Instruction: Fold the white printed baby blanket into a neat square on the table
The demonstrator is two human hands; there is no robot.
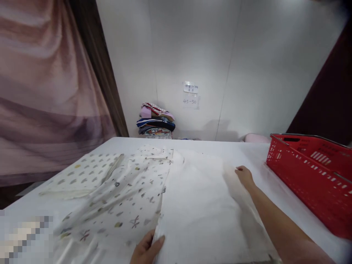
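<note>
A thin white cloth (192, 194) lies spread across the table in front of me. Small printed motifs cover its left part, while the right part shows plain white with faint marks through it. At the near edge of the plain part, my left hand (147, 247) is closed, thumb on top, on the fold between the plain and printed areas. Farther off, my right hand (244, 177) pinches the cloth's right edge, its fingers together. Left of these sits a folded cream cloth (85, 170) with grey shapes, partly touching the printed cloth.
A red plastic basket (308, 179) stands on the white table (244, 148) at the right. Against the wall behind is a pile of folded fabrics (156, 121), below paper labels (190, 102). A pinkish curtain (49, 91) hangs at left, and something pink (256, 138) shows behind the table.
</note>
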